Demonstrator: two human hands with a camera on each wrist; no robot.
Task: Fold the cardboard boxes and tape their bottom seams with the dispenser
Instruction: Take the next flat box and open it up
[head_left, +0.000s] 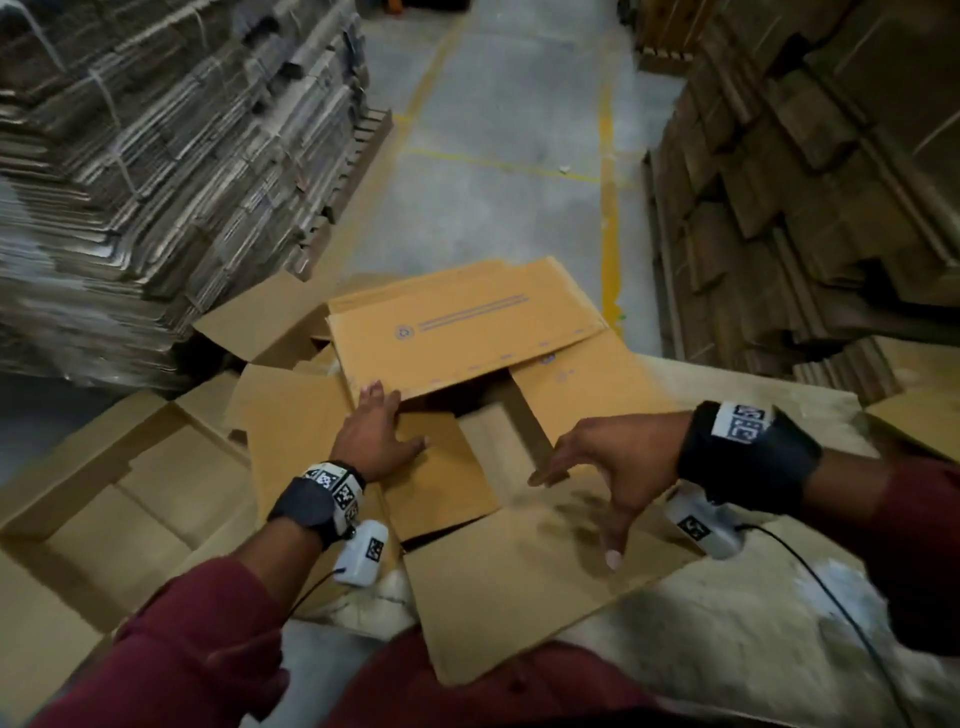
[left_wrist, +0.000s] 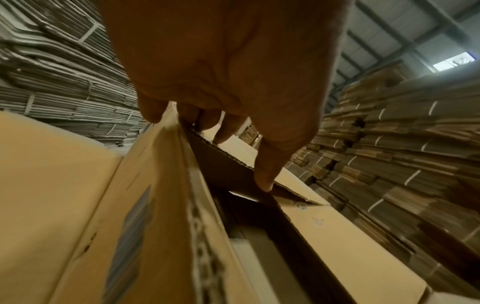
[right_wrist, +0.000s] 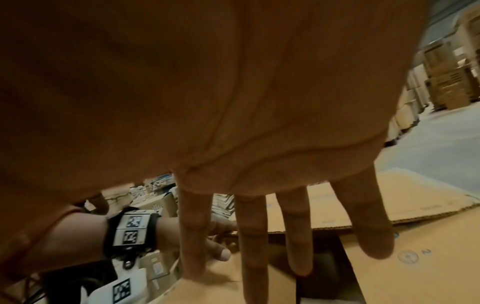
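I am looking down at the cardboard box (head_left: 457, 467) lying on the grey floor (head_left: 498, 135), and I am taking that box as my landmark. Beyond it and off to one side, a tall stack of strapped flat cartons (head_left: 171, 156) is rising; opposite that, across the yellow-lined aisle, darker brown piles (head_left: 810, 171) are walling in the other side. An open carton (head_left: 119, 478) is sitting just beside the box, and a worn sheet of board (head_left: 753, 613) is lying under its near flap, so the box is hemmed in closely. The box itself is tan, with its flaps half folded: a printed far flap (head_left: 462, 327) is leaning over the dark opening, a side flap is lying flat beneath it, and the near flap (head_left: 530, 577) is spreading toward me. My left hand (head_left: 382, 434) is resting on the side flap with its fingers reaching to the far flap's edge; in the left wrist view the fingers (left_wrist: 267, 164) are curling over that corrugated edge and holding it. My right hand (head_left: 618, 462) is hovering just above the near flap, fingers straight and spread wide, gripping nothing. I cannot see a tape dispenser in any view.
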